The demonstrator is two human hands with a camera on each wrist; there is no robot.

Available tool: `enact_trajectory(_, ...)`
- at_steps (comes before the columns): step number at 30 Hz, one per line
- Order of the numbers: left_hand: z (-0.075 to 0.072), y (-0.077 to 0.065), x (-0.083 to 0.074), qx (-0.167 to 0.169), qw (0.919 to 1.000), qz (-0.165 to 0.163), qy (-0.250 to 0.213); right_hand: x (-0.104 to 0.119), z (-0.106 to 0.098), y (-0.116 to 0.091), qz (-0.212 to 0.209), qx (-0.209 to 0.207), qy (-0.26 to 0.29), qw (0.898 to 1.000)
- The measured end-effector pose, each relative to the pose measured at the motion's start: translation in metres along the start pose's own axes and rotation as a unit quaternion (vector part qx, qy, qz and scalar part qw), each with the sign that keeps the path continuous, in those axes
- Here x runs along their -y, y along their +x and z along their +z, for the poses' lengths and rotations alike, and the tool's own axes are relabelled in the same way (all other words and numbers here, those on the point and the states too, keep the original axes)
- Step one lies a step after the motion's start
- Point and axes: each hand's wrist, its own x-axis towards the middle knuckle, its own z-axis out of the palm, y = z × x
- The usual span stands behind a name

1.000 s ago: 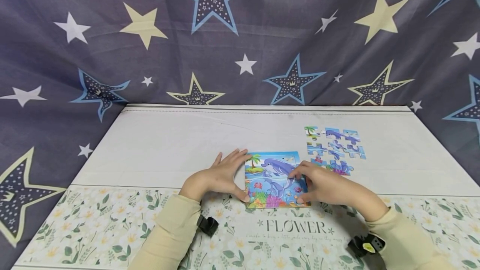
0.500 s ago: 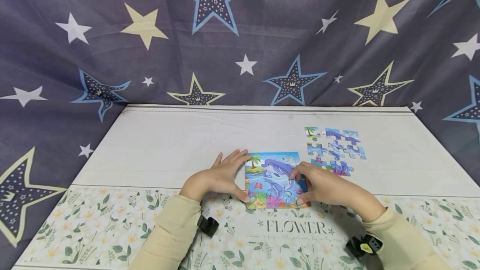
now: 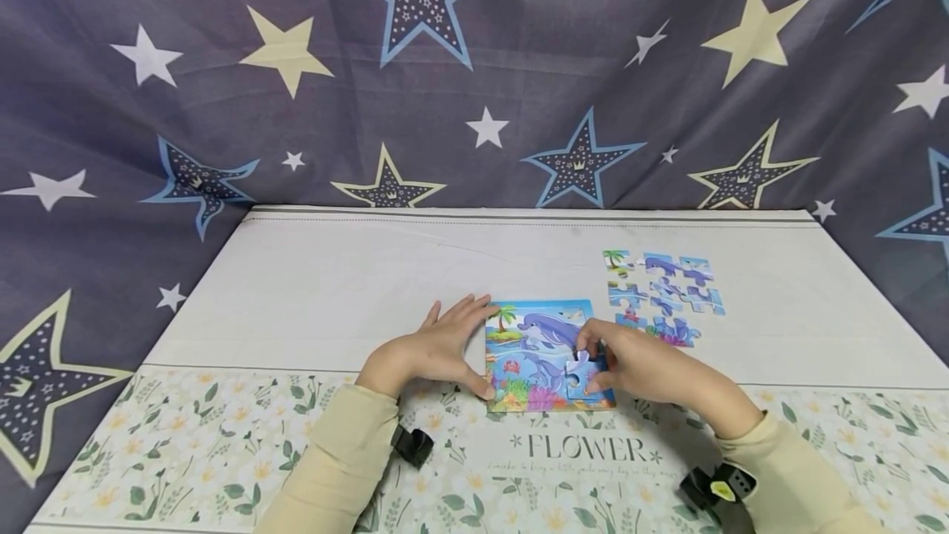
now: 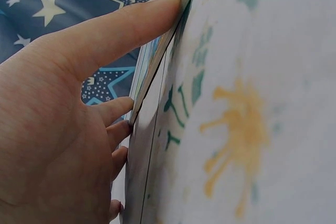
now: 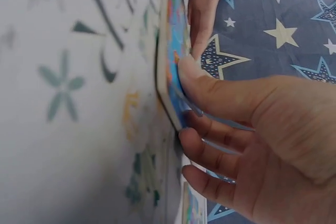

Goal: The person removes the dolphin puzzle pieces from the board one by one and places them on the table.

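A jigsaw board [image 3: 524, 372] with a dolphin sea picture lies flat on the table. My left hand [image 3: 437, 348] spreads along its left side, thumb at the near corner and fingertips at the far corner. In the left wrist view the thumb [image 4: 142, 22] presses against the board's edge. My right hand [image 3: 638, 361] pinches a blue puzzle piece [image 3: 582, 373] at the board's lower right. The piece is tilted up out of the picture, and a dark blue patch of the board shows beside it. In the right wrist view, the thumb [image 5: 210, 90] lies over the piece.
Several loose puzzle pieces [image 3: 665, 299] lie in rough rows behind and right of the board. The table [image 3: 356, 270] has a white far part and a flower-printed near part. A star-patterned cloth [image 3: 474, 81] hangs behind and at the sides.
The right hand has tilted the puzzle piece up from the board and shifted it a little, showing its lobed outline. My left hand has stayed at the board's left side.
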Motion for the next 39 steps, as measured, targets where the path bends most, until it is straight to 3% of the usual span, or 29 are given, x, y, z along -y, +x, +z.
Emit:
enact_trajectory(10,0.0,0.0,0.0,-0.002,1.0,0.005,-0.001,0.002,-0.009,-0.005,0.018,-0.006,0.05,0.999)
enact_trajectory(20,0.001,0.001,0.001,-0.01,0.9999,0.012,0.0,0.001,-0.018,-0.011,0.011,-0.01,0.079,0.997)
enact_trajectory(29,0.0,0.001,0.0,-0.009,0.9999,0.005,-0.007,-0.005,-0.03,-0.019,-0.017,-0.059,0.038,0.997)
enact_trajectory(39,0.001,0.001,0.001,-0.006,1.0,0.005,-0.002,-0.012,-0.046,-0.031,0.01,-0.083,0.025,0.996)
